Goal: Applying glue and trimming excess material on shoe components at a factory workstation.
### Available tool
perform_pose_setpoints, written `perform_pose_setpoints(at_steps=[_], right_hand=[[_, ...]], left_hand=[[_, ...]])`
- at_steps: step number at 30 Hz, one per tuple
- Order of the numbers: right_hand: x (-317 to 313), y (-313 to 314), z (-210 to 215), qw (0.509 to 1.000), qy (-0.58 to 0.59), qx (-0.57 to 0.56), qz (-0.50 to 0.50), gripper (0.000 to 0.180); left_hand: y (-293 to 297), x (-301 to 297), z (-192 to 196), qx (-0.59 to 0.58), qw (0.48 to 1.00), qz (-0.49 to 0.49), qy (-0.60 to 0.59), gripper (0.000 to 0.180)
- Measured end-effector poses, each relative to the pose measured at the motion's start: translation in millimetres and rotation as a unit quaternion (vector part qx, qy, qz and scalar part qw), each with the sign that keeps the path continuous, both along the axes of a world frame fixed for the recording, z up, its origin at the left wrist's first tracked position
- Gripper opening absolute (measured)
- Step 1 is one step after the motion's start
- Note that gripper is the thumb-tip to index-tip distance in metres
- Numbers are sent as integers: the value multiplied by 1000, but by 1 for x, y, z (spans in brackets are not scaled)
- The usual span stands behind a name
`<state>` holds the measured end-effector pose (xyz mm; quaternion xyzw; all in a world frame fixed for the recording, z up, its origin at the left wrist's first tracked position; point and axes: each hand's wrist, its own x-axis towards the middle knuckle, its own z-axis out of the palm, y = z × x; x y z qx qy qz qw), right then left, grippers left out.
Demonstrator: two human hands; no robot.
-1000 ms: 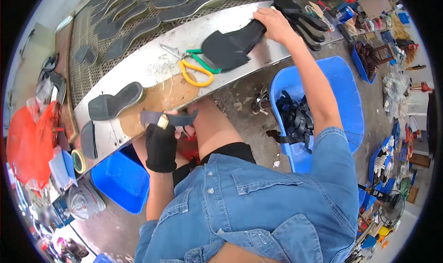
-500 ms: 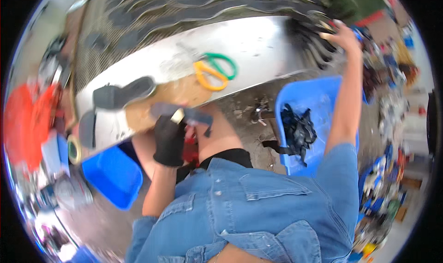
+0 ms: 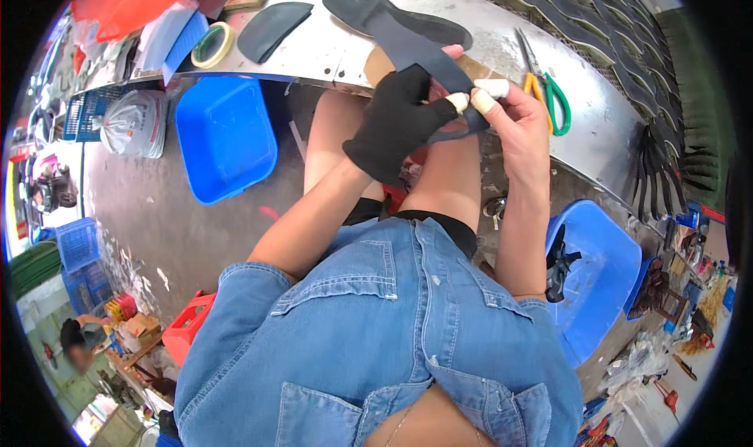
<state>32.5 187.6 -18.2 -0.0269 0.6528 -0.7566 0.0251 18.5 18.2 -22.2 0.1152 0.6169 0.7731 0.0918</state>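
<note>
Head view: your left hand (image 3: 404, 121), in a black fingerless knit glove, is closed on a long, flat, dark grey strap (image 3: 412, 49). Your bare right hand (image 3: 522, 125) has thumb and forefinger pinched on the same strap at its near right part, tips right beside your left thumb. Cream and white covers on the working fingertips. Strap sits above your lap at the bench's near edge, slanting from far left to near right; its far end overlaps the view of a black, flat shoe sole (image 3: 349, 4) lying on the pale metal bench (image 3: 588, 137). Brown flat board (image 3: 380, 66) partly hidden behind your hands.

Right of your hands: scissors with yellow and green handles (image 3: 536, 78). Left on the bench: dark half-round piece (image 3: 274, 31), then a cream tape roll (image 3: 228, 43). Floor, left: blue plastic tub (image 3: 223, 129). Floor, right: larger blue plastic bin (image 3: 604, 270) with black strips (image 3: 558, 268) inside.
</note>
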Motion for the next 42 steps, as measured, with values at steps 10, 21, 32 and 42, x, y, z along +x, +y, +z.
perform_pose_setpoints(at_steps=[10,21,32,42], right_hand=[[20,-55,20,982,99,128,-103,12],[56,-49,17,985,98,119,-73,19],[49,-41,34,945,111,288,-113,16],[44,-37,38,961,118,235,-81,13]], left_hand=[[-48,10,8,-4,983,-8,-182,19],[-51,38,6,67,984,-110,-121,17],[-43,22,13,38,987,-120,-100,18],[-40,17,8,35,983,-120,-133,14]])
